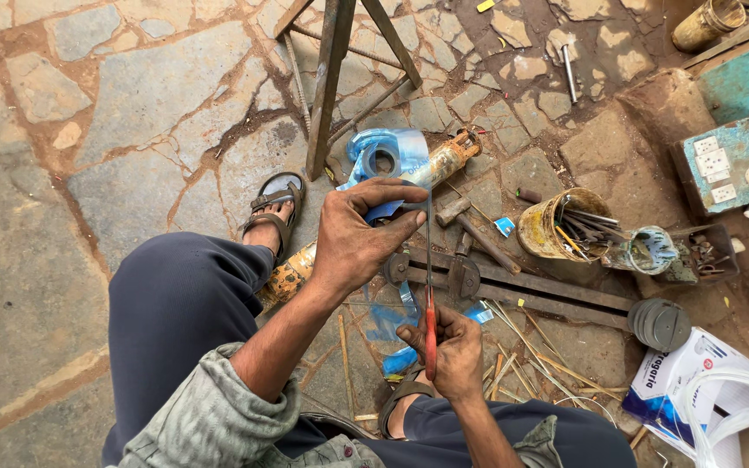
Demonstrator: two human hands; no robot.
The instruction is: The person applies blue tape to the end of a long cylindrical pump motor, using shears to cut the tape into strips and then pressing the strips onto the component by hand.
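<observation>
Red-handled scissors (430,299) stand upright, blades against a clear blue-tinted plastic packet (389,165).

The left hand (353,238) is raised ahead of the right, forearm stretched forward, fingers curled in a pinch. The right hand (451,351) sits nearer the body, below the left, fingers closed in a fist-like grip.

Grey-green rolled sleeves (218,407), dark navy trousers (175,303), grey strapped sandals (275,204).

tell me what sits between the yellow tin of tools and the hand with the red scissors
In the head view, long dark metal bars on the stone floor run between the yellow tin and the right hand holding the red-handled scissors; thin wooden sticks lie scattered nearer that hand.
</observation>
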